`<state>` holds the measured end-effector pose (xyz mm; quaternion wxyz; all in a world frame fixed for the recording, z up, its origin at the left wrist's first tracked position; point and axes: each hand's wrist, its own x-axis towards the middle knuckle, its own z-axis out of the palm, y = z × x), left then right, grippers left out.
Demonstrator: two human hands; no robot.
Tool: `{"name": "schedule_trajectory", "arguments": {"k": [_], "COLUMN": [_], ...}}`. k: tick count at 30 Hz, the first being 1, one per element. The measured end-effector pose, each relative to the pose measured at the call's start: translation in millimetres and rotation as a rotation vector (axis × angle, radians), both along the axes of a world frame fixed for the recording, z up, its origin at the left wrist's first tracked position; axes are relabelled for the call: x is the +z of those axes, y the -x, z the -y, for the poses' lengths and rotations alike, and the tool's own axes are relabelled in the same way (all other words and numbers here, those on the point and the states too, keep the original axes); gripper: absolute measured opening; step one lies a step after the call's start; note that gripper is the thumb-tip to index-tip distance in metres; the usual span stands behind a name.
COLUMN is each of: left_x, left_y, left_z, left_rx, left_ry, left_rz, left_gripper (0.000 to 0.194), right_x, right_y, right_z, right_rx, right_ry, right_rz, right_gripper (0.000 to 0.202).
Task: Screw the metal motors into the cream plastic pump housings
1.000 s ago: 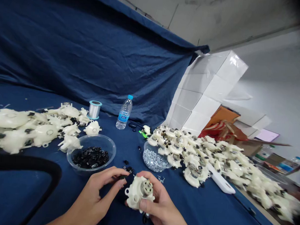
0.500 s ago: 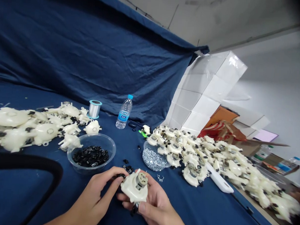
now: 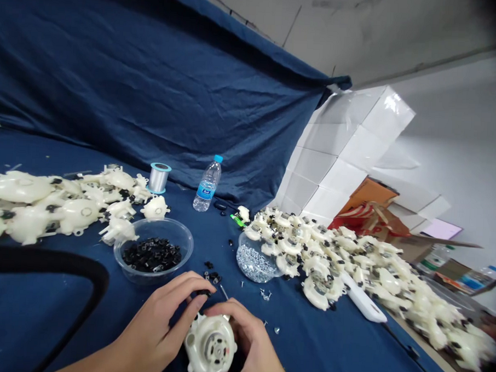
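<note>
At the lower middle, my right hand [image 3: 253, 334] is wrapped round the right side of a cream plastic motor housing [image 3: 196, 345]. Its round metal motor [image 3: 218, 349] faces up towards me. My left hand [image 3: 166, 308] is closed, thumb and forefinger pinching a small black plastic part [image 3: 203, 292] at the housing's far edge. A thin metal rod [image 3: 224, 292] shows just beyond the right fingers; its kind is unclear. Small black parts [image 3: 214, 278] lie on the cloth past my fingertips. The housing's underside is hidden.
A clear bowl of black parts [image 3: 189, 255] stands left, a bowl of screws [image 3: 253, 263] right. Loose screws [image 3: 265, 294] lie nearby. Cream housings pile up left [image 3: 76, 217] and right [image 3: 318, 260]. Behind are a water bottle [image 3: 207, 187] and a wire spool [image 3: 158, 179]. A black curved bar [image 3: 92, 272] crosses the left.
The housing has come lower and nearer, turned so the motor faces me. My right hand has shifted from beneath it to its right side. The left hand keeps its pinch.
</note>
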<state>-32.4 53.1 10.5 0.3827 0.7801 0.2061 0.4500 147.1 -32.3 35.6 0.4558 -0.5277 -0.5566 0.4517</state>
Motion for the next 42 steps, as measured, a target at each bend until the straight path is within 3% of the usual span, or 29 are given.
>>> {"name": "schedule_trajectory", "arguments": {"k": [4, 11, 15, 18, 23, 31, 35, 42], "left_x": [2.9, 2.5, 1.1, 0.9, -0.7, -5.4, -5.2, -1.3], "left_y": [-0.9, -1.9, -0.2, 0.1, -0.8, -2.1, -2.5, -3.4], "left_z": [-0.9, -1.6, 0.2, 0.8, 0.4, -1.7, -1.3, 2.5], "left_rx": [-0.021, -0.042, -0.048, -0.06, -0.102, -0.128, -0.141, -0.173], "left_ry": [-0.029, -0.067, -0.151, -0.206, -0.258, -0.232, -0.232, -0.231], "left_rz": [0.039, 0.096, 0.145, 0.135, 0.087, 0.068, 0.068, 0.049], "left_gripper": [0.022, 0.023, 0.034, 0.044, 0.06, 0.056, 0.058, 0.056], "right_x": [-4.4, -16.7, -3.4, 6.4, 4.5, -9.7, -7.9, 2.0], "right_y": [4.6, 6.0, 1.3, -4.5, -8.2, -7.0, -6.6, -5.7], "right_z": [-2.6, -8.6, -3.2, 1.5, -0.4, -5.4, -4.4, -1.7], "right_rx": [0.0, 0.062, 0.056, -0.035, 0.048, 0.005, -0.014, -0.067], "right_ry": [-0.242, -0.262, -0.225, -0.083, 0.008, -0.008, -0.009, 0.061], "right_rz": [0.357, 0.54, 0.39, 0.098, -0.306, -0.382, -0.366, -0.39], "right_gripper": [0.064, 0.075, 0.073, 0.062, 0.044, 0.035, 0.024, 0.032]}}
